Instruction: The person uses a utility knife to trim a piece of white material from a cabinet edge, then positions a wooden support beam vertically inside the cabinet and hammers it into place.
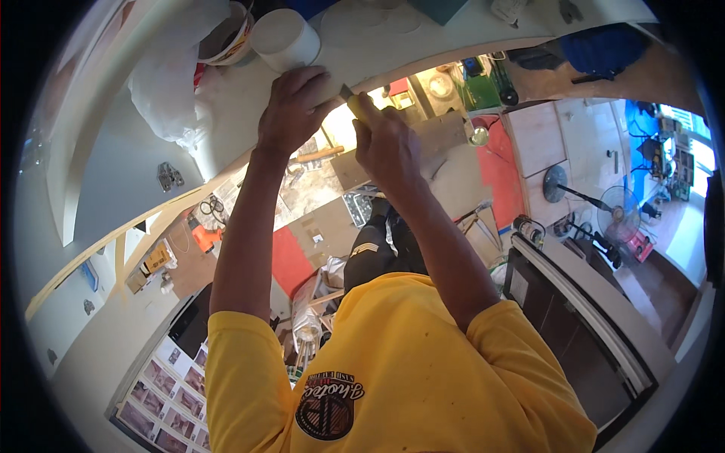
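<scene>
My right hand is closed around a yellow-handled tool. A short dark blade sticks out at its tip, by the edge of a pale white board; I cannot tell whether it is a cutter or a scraper. Just left of it, my left hand grips the same edge with fingers bent over the top and thumb toward the blade. Beyond those fingers a white cylindrical tub lies close to the knuckles. The undersides of the left fingers are hidden.
A bucket stands beside the tub, with clear plastic sheeting hanging at left. Below are a cluttered lit workbench, an orange power tool and a red panel. A standing fan is at right.
</scene>
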`<state>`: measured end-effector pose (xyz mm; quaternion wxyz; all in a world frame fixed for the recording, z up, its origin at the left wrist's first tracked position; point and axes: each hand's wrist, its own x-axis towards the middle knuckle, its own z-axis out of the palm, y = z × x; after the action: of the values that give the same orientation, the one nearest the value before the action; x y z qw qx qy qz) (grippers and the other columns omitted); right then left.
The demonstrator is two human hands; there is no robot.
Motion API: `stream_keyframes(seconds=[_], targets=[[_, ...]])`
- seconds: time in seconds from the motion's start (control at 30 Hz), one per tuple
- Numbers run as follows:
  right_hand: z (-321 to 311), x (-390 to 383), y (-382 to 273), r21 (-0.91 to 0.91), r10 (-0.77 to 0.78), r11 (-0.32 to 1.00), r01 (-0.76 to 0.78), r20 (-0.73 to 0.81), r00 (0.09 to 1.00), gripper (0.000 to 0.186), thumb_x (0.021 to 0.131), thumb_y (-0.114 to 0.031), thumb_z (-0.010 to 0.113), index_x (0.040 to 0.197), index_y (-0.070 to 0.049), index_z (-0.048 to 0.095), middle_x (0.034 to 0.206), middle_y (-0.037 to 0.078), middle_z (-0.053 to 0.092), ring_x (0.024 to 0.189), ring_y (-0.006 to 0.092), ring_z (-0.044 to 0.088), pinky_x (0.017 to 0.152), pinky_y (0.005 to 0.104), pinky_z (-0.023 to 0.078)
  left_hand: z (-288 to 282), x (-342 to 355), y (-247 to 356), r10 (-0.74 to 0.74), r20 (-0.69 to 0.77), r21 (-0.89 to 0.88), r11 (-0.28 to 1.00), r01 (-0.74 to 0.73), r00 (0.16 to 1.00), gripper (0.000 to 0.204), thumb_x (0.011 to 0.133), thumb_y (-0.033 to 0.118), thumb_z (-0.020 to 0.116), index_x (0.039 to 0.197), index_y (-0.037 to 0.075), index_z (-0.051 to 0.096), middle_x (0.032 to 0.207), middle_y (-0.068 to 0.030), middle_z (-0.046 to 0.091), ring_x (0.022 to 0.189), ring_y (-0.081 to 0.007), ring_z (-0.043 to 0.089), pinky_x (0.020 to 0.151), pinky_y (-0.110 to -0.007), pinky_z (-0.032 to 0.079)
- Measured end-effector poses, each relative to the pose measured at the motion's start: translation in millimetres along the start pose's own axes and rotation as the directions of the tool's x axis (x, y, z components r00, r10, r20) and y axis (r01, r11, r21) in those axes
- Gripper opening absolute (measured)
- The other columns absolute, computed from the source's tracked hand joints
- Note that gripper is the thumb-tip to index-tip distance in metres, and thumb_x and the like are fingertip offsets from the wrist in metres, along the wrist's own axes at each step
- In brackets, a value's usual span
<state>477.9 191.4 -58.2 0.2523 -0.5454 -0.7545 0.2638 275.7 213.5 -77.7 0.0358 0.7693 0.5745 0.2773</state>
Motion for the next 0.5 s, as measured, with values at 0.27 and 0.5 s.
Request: stream_keyframes(seconds=[0.27,0.5], targets=[[-7.9,17.5,22.2,-0.002,-0.045,0.999,0.045,-0.089,0.995,0.043,0.090,-0.017,0.070,0.131,-0.008,0.063,0.090,0.023,0.066,0.077,0.0408,0.069,0.064,0.0492,0.056,-2.6,0.1,2.5,0.007,-0.016,0.009,1.000,-0.007,1.000,0.046,0.076,0.024,0.086,0.116,0.007,0.071,0.125,-0.0053,0.065,0.115,-0.0285,0.060,0.101,-0.043,0.048],[-8.0,17.2,22.2,0.021,-0.020,1.000,0.022,-0.066,0.998,0.042,0.090,-0.018,0.069,0.131,-0.009,0.063,0.093,0.021,0.065,0.077,0.0399,0.069,0.066,0.0489,0.056,0.1,0.2,-0.2,0.032,-0.017,0.018,0.999,-0.032,0.999,0.046,0.077,0.026,0.085,0.116,0.006,0.071,0.124,-0.0055,0.065,0.115,-0.0285,0.061,0.102,-0.043,0.048]])
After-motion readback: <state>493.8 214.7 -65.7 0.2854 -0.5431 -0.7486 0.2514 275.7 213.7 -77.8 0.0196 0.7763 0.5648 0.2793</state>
